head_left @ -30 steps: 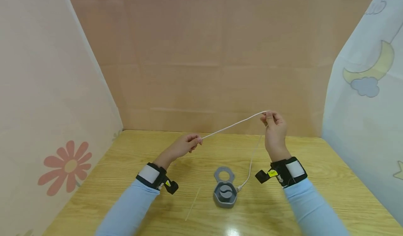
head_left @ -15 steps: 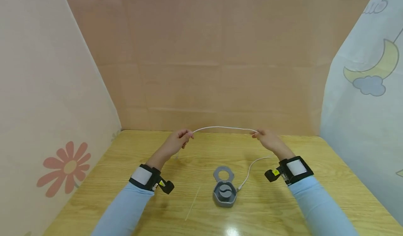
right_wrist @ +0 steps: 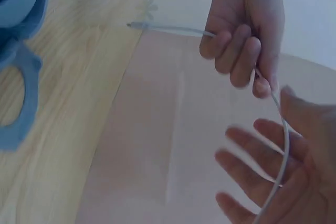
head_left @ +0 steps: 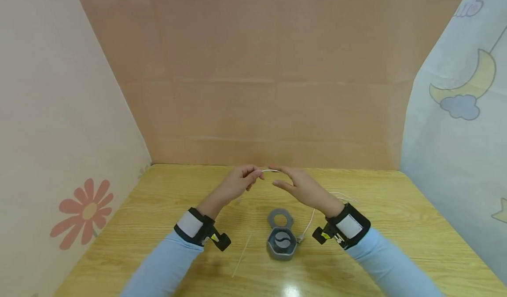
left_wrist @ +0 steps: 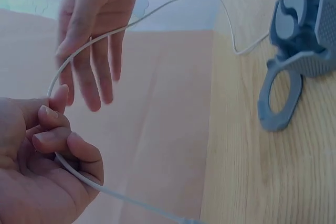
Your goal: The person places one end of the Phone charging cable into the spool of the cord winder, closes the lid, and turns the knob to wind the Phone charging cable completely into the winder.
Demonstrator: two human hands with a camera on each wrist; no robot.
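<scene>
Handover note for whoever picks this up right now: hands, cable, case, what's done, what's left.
Left hand: fingers curled round the white cable, above the table.
Right hand: fingers straight, cable lying across them, no grip visible.
Cable: short arc between the hands, the rest trailing down to the grey case, where its plug lies beside the case.
Case: open, lid flat behind it, near table centre.
Done: hands close together, cable bent into a loop.
Left: likely finish coiling and stow it in the case.

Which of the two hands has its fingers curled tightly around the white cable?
The left hand: its curled fingers pinch the white cable. The right hand has straight, spread fingers, and the cable only runs across them.
</scene>
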